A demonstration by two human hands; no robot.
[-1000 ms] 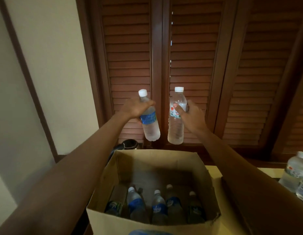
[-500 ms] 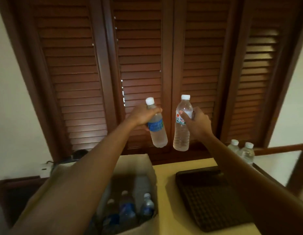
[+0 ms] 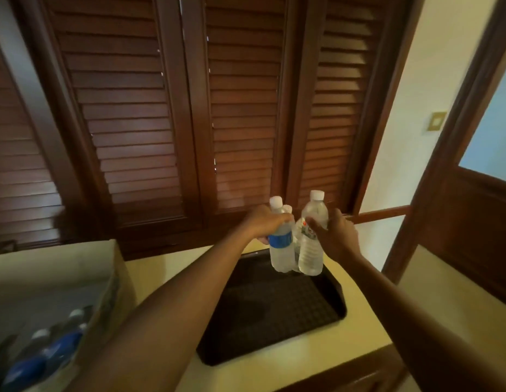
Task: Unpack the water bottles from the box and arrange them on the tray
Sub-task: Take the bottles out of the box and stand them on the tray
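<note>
two bare forearms reached forward from the bottom of the view over a pale yellow counter (image 3: 277, 372). at the near left, an open cardboard box (image 3: 116, 281) stood on the counter, and blurred bottles in the box (image 3: 45, 349) showed white caps and blue labels. to its right a dark, textured tray (image 3: 274, 315) lay flat on the counter. above the tray's far end the two hands were close together, each wrapped around its own bottle. the left hand (image 3: 264, 222) gripped the upper part of a blue-label bottle (image 3: 280, 250), which tilted a little, its base just above the tray's far edge. the right hand (image 3: 335, 236) held a clear bottle with a red and white label (image 3: 311, 250) about upright, its base low over the same edge; whether either base touched the tray could not be told. between the two, the white cap of a third bottle (image 3: 288, 208) peeked out behind them. further back rose dark wooden louvred shutters (image 3: 240, 108), with a cream wall (image 3: 410, 123) and a brass switch plate (image 3: 436, 120) at the right.
</note>
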